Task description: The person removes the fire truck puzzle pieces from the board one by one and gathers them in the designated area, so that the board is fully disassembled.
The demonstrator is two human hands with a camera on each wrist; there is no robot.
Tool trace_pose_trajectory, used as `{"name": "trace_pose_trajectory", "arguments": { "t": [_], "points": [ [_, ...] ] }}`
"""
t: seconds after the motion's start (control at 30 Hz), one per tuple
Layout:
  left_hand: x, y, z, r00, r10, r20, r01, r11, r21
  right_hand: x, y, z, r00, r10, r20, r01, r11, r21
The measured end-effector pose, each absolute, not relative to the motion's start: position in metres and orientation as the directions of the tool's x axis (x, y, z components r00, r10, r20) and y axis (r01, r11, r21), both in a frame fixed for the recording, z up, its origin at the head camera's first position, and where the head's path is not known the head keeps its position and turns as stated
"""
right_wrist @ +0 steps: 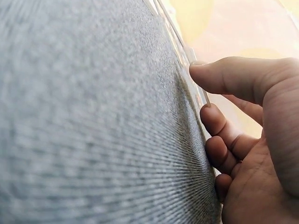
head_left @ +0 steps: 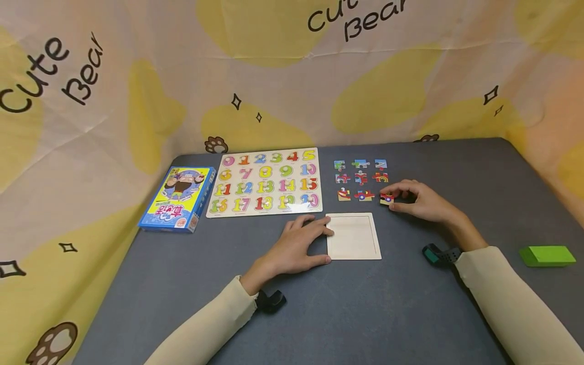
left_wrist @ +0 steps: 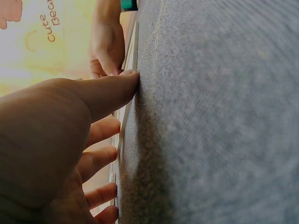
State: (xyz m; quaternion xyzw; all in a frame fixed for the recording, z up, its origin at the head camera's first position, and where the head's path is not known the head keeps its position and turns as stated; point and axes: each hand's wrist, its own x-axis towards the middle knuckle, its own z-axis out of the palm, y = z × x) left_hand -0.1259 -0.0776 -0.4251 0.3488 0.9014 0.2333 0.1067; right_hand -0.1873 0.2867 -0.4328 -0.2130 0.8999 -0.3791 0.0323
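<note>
My right hand (head_left: 422,203) pinches a small red and yellow jigsaw piece (head_left: 386,199) between thumb and fingers, at the lower right corner of the laid-out pieces. In the right wrist view the thin piece (right_wrist: 204,97) shows edge-on between the thumb and a finger. My left hand (head_left: 296,248) rests on the table, its spread fingers and thumb touching the left edge of a pale wooden puzzle tray (head_left: 351,236) with a raised border. Several other jigsaw pieces (head_left: 361,177) lie apart in rows above the tray.
A number puzzle board (head_left: 253,181) lies behind my left hand, with a blue and yellow box (head_left: 177,197) left of it. Far right on the grey table (head_left: 347,314) is a green block (head_left: 547,256). A printed curtain (head_left: 283,81) hangs behind.
</note>
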Motion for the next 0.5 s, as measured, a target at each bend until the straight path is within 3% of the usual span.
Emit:
{"name": "trace_pose_trajectory", "arguments": {
  "t": [0.5],
  "points": [
    [-0.1251,-0.0779,-0.4244,-0.731,0.682,-0.021,0.583,0.641,0.499,-0.1957,0.2877,-0.4280,-0.924,-0.381,0.039,-0.307,0.675,-0.671]
  ]
}}
